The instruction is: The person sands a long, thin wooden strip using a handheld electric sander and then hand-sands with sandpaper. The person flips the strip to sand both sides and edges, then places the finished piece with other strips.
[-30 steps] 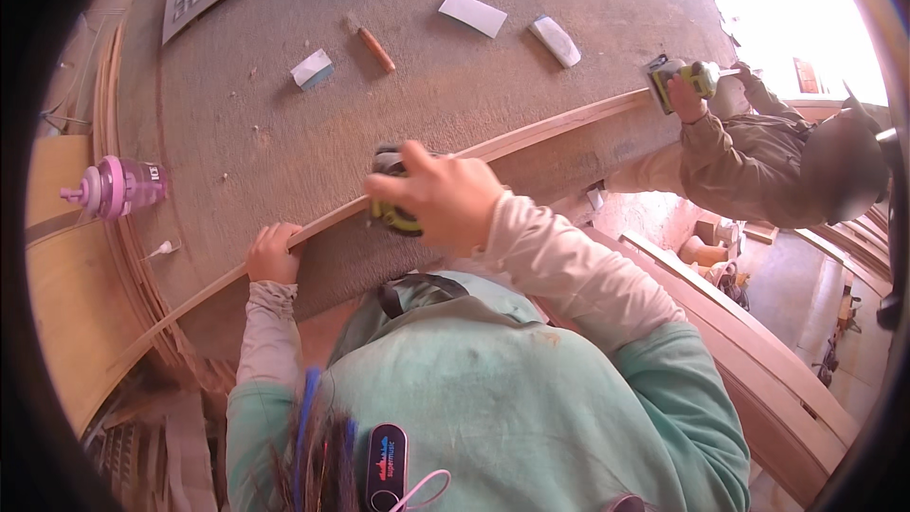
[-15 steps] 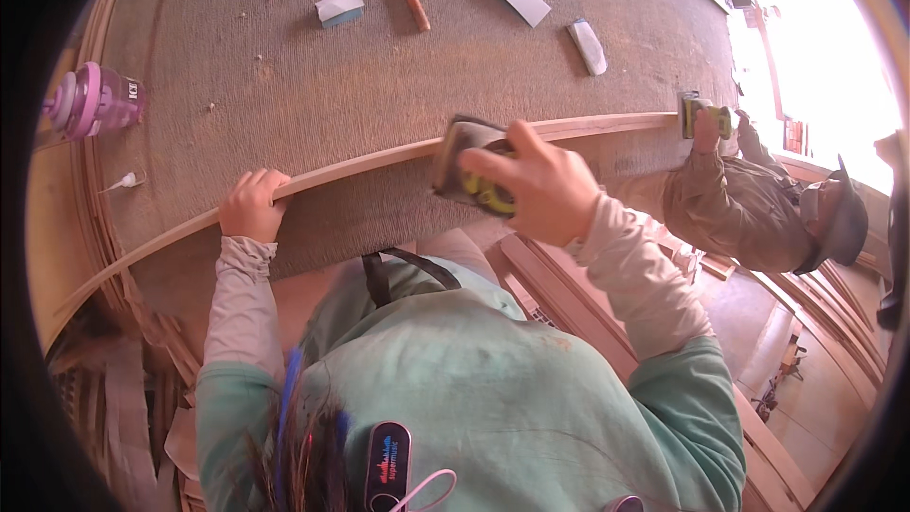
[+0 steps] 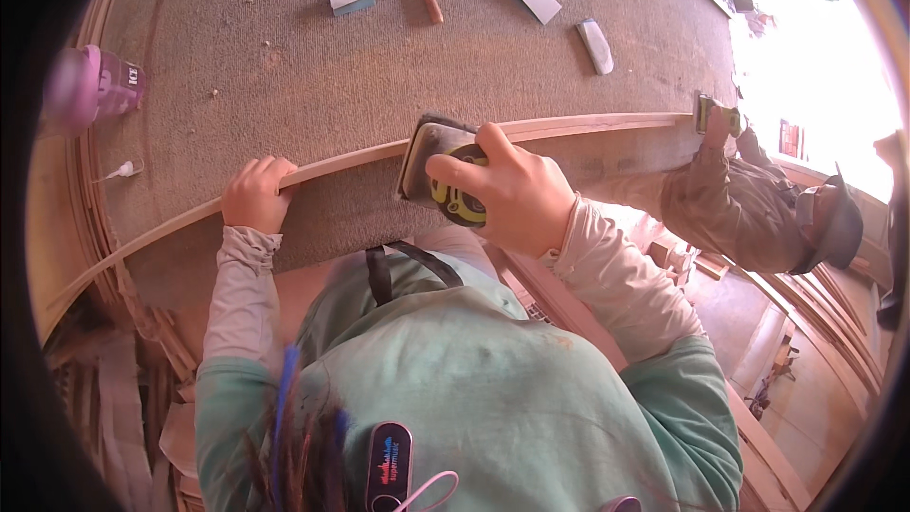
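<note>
Two hands work one long wooden strip (image 3: 370, 154) on a carpeted bench (image 3: 284, 66) — the left hand (image 3: 254, 194) curled over its edge, the right hand (image 3: 507, 192) clasping a sanding block (image 3: 431, 156) pressed onto it — while a co-worker (image 3: 758, 209) sands the far end.

Bright daylight floods in from the far right, blown out to white glare; fisheye bends edges, black rim, left blurred.
</note>
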Available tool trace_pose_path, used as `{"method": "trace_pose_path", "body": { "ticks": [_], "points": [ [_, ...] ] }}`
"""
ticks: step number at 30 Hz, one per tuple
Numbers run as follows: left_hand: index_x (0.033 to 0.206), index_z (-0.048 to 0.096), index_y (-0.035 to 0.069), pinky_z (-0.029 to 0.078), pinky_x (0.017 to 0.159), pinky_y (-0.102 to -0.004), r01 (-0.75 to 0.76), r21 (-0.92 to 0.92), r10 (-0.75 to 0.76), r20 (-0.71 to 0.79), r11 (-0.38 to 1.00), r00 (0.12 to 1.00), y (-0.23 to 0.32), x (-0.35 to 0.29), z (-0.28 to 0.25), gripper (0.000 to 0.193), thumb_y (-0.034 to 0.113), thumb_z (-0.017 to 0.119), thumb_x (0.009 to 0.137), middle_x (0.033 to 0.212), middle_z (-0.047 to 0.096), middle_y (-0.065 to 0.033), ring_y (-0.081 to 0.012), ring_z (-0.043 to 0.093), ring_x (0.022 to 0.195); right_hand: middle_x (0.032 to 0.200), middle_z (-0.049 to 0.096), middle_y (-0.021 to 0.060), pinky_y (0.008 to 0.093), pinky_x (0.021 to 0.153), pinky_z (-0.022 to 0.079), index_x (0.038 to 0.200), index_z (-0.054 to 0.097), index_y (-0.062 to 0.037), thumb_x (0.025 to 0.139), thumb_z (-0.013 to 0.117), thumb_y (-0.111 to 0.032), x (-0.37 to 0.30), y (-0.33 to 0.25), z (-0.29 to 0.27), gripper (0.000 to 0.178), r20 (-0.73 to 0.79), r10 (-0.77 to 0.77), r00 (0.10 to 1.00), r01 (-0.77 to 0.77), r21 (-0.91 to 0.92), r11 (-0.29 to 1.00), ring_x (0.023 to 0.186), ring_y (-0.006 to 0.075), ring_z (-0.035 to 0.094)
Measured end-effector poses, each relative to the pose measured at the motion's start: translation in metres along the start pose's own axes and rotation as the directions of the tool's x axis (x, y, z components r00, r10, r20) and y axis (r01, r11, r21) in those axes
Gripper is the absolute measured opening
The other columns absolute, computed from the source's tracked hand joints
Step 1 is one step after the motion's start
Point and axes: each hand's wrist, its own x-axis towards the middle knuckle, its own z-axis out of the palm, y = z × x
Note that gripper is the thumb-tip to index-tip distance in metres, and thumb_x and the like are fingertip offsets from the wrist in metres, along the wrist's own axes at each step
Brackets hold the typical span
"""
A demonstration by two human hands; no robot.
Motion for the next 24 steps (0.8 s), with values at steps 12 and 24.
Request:
{"method": "trace_pose_path", "body": {
  "ticks": [12, 24],
  "points": [
    [0.083, 0.066, 0.014, 0.051, 0.067, -0.0390, 0.013, -0.010, -0.013, -0.011, 1.000, 1.000, 0.002, -0.002, 0.000, 0.010, 0.014, 0.073, 0.077, 0.078, 0.062, -0.0021, -0.0257, 0.062, 0.079, 0.105, 0.048, 0.0143, 0.0456, 0.066, 0.058, 0.125, 0.055, -0.0262, 0.064, 0.082, -0.015, 0.005, -0.009, 0.002, 0.068, -0.028, 0.048, 0.998, -0.047, 0.036, 0.998, 0.081, 0.0381, 0.064],
    [0.084, 0.065, 0.015, 0.050, 0.066, -0.0385, 0.003, -0.006, -0.003, 0.011, 1.000, 1.000, -0.002, -0.003, 0.000, 0.009, 0.019, 0.071, 0.079, 0.079, 0.061, -0.0012, -0.0242, 0.062, 0.080, 0.099, 0.046, 0.0135, 0.0447, 0.061, 0.058, 0.119, 0.058, -0.0276, 0.067, 0.080, -0.015, 0.009, -0.017, 0.008, 0.058, -0.040, 0.016, 0.999, -0.016, -0.013, 1.000, 0.076, 0.0330, 0.065]
  ]
}}
